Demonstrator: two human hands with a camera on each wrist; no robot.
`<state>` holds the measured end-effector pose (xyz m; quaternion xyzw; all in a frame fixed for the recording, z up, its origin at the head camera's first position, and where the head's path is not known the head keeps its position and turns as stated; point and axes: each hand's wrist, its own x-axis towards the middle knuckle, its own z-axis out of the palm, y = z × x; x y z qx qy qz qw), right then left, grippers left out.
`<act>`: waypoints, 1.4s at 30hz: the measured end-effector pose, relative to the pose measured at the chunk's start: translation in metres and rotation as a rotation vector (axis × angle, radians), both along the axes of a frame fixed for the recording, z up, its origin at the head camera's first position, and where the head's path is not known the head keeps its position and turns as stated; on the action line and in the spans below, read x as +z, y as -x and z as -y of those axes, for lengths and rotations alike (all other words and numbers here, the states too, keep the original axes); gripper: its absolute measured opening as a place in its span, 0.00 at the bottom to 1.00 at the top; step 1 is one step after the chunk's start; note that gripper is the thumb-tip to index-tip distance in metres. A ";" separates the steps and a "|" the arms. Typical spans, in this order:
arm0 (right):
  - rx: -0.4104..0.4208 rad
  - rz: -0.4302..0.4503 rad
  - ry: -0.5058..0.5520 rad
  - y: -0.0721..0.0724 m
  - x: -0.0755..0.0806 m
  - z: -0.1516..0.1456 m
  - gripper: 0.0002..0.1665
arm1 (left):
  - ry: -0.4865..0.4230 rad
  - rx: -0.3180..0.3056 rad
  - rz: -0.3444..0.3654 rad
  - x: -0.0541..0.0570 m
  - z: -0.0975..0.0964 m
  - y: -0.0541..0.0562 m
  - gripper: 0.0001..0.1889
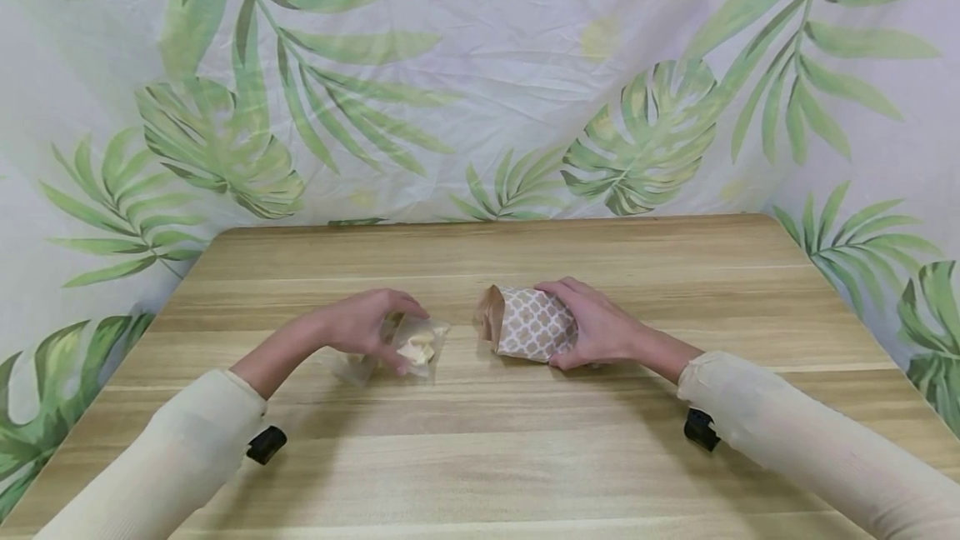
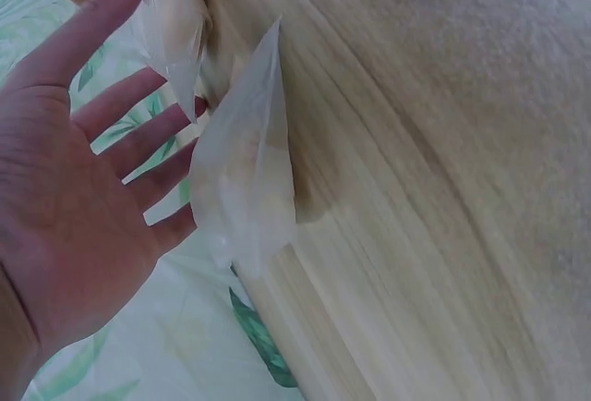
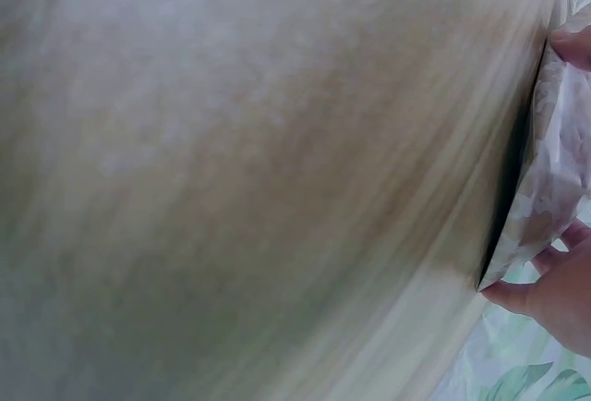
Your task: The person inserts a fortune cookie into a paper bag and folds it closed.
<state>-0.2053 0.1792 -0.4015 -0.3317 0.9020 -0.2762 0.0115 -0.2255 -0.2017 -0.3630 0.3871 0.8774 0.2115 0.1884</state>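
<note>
My left hand (image 1: 367, 323) hovers around a small clear packet (image 1: 418, 347) with pale yellow contents, thumb and fingers spread at its sides. A second clear packet (image 1: 356, 367) lies under the palm, partly hidden by the hand. In the left wrist view the fingers are extended beside the near packet (image 2: 245, 161), and the thumb overlaps the far packet (image 2: 171, 22). To the right, my right hand (image 1: 596, 327) grips a brown paper bag (image 1: 536, 323) with a white lattice pattern by its closed end. The bag lies on its side, mouth facing left toward the packets.
The wood-grain table (image 1: 480, 457) spans the view, its back edge meeting a leaf-print cloth (image 1: 495, 90). Black devices show by the left forearm (image 1: 267, 445) and the right forearm (image 1: 701, 429).
</note>
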 end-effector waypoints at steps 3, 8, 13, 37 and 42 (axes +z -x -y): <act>0.000 0.003 -0.002 0.001 0.000 0.000 0.62 | 0.008 -0.007 0.021 0.000 0.002 0.001 0.43; 0.000 0.008 -0.002 0.001 0.001 0.001 0.62 | 0.017 -0.011 0.007 -0.001 0.003 0.001 0.42; 0.003 0.012 -0.003 0.000 0.002 0.001 0.62 | -0.001 -0.003 -0.044 -0.004 0.002 0.002 0.37; -0.013 0.032 -0.008 -0.002 0.003 0.001 0.62 | -0.226 0.107 -0.227 -0.002 -0.024 -0.002 0.35; -0.011 0.030 -0.009 -0.002 0.002 0.001 0.62 | -0.237 0.142 -0.257 0.000 -0.032 -0.003 0.35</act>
